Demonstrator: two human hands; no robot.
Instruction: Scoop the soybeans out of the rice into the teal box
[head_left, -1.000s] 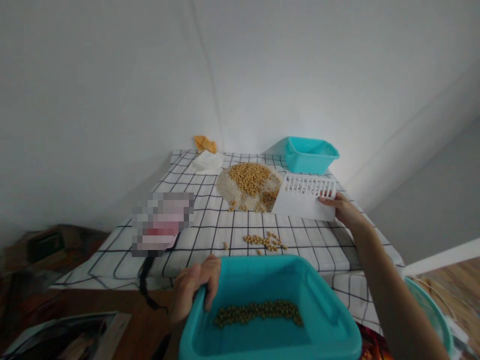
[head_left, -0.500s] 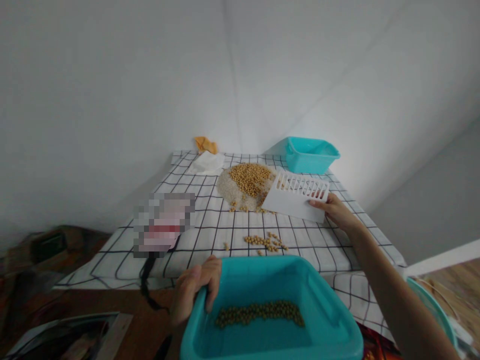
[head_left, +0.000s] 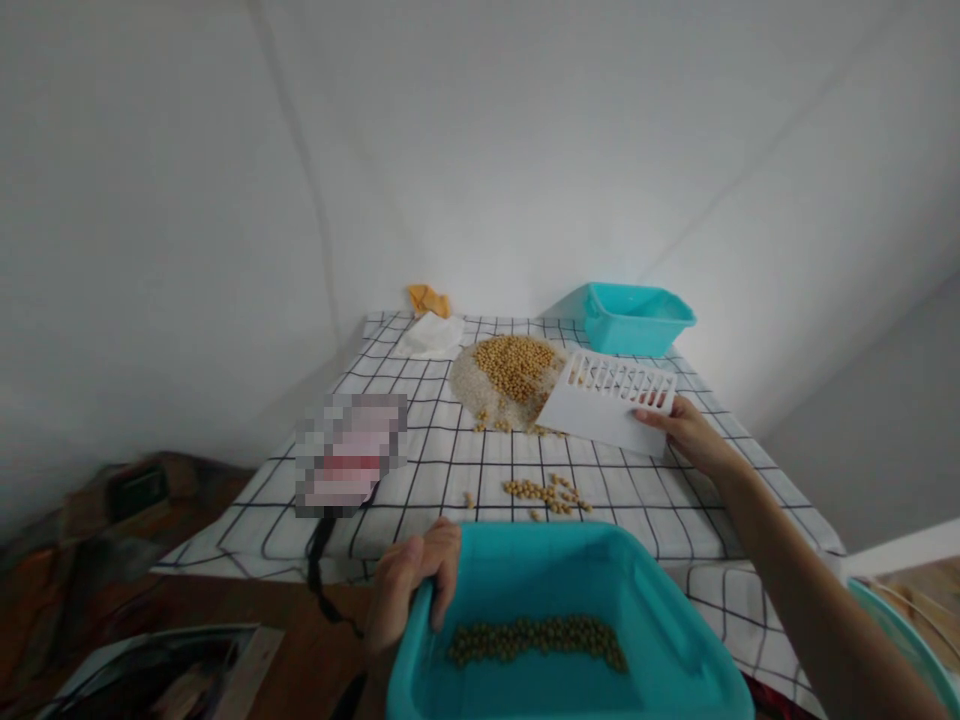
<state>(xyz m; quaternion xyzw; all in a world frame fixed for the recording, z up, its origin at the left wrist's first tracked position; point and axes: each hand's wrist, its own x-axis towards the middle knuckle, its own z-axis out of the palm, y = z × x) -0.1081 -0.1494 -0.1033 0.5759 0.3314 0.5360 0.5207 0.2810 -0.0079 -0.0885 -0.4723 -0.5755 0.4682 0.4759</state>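
My left hand grips the left rim of a turquoise plastic basin at the table's near edge. Round beans, dark in the shade, lie across the basin floor. With my right hand I hold a white slotted scoop by its right side, thumb on top. Its left edge touches or overlaps a heap of pale grains topped with yellow soybeans. Closer to the basin, a small scatter of soybeans rests on the checked cloth.
A second turquoise basin stands at the back right against the wall. White cloth or paper and an orange cloth lie at the back left. A blurred-out pink object with a black strap sits on the left side.
The whole view has shifted, so everything appears slightly further right and lower. Both hands keep their hold, and the scoop stays at the heap's right side.
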